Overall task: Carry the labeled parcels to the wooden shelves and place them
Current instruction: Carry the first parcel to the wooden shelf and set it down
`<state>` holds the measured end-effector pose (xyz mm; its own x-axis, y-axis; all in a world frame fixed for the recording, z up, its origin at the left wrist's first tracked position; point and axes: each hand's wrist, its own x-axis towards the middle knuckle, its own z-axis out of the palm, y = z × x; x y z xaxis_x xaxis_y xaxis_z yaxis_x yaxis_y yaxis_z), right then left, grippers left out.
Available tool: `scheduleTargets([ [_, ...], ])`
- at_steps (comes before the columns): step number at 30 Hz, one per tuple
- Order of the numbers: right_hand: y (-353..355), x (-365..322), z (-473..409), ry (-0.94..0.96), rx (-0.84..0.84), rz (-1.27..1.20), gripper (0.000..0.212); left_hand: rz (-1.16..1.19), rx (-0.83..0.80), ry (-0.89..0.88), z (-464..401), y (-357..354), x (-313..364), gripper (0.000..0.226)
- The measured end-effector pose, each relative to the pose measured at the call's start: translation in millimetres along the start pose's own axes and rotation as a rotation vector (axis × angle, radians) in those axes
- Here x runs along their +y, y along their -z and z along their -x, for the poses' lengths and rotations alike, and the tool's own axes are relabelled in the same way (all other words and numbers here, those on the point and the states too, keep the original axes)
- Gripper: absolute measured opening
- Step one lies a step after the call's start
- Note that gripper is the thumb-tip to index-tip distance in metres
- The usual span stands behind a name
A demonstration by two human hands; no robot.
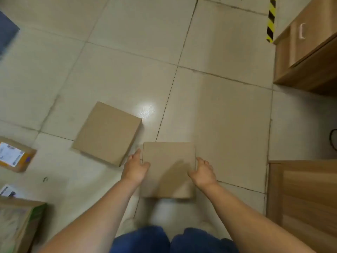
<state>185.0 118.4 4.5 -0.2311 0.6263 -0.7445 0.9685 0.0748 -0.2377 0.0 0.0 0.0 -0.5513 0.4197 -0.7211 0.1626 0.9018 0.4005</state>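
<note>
A plain brown cardboard parcel [168, 161] is held between both hands above the tiled floor, its top face blank. My left hand [135, 167] grips its left edge, thumb on top. My right hand [203, 172] grips its right edge. A second flat brown parcel [107, 133] lies on the floor just to the left, touching nothing. At the left edge lies a parcel with a white label [15, 154]. Wooden furniture [306, 57] stands at the upper right.
Another wooden unit [302, 198] stands at the lower right. A box with green print [20, 225] sits at the lower left, a labeled item [7, 190] above it. Yellow-black hazard tape [271, 19] marks the floor at the top right. A dark cable [332, 139] is at the right edge.
</note>
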Motion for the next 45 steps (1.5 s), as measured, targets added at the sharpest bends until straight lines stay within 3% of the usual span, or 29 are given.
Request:
scheduleTargets([
  [5, -28, 10, -49, -0.158, -0.044, -0.244, 0.074, 0.067, -0.038, 0.112, -52, -25, -26, 0.075],
  [9, -44, 15, -72, -0.265, -0.100, -0.467, 0.081, 0.267, -0.116, 0.200, -72, -44, -35, 0.090],
  [16, -54, 9, -87, -0.320, -0.149, -0.745, 0.052, 0.414, -0.247, 0.269, -86, -59, -35, 0.058],
  [21, -41, 2, -71, -0.315, -0.116, -0.866, 0.062, 0.460, -0.215, 0.266, -75, -46, -14, 0.049],
  [25, 2, -7, -41, -0.310, -0.090, -0.944, 0.057, 0.488, -0.206, 0.177, -52, -14, 20, 0.061],
  [29, 54, -15, -5, -0.258, -0.056, -1.015, 0.056, 0.548, -0.202, 0.119, -6, 29, 67, 0.050],
  [34, 111, -6, 43, -0.250, 0.018, -1.109, 0.094, 0.615, -0.208, 0.089, 73, 91, 122, 0.062],
  [35, 138, -21, 75, -0.246, 0.022, -1.115, 0.094, 0.631, -0.214, 0.080, 91, 103, 131, 0.061],
  [38, 222, -64, 173, -0.277, 0.006, -1.120, 0.059, 0.651, -0.209, 0.077, 150, 146, 168, 0.053],
  [45, 339, -88, 302, -0.228, 0.058, -1.137, 0.064, 0.667, -0.152, -0.026, 294, 247, 252, 0.047],
])
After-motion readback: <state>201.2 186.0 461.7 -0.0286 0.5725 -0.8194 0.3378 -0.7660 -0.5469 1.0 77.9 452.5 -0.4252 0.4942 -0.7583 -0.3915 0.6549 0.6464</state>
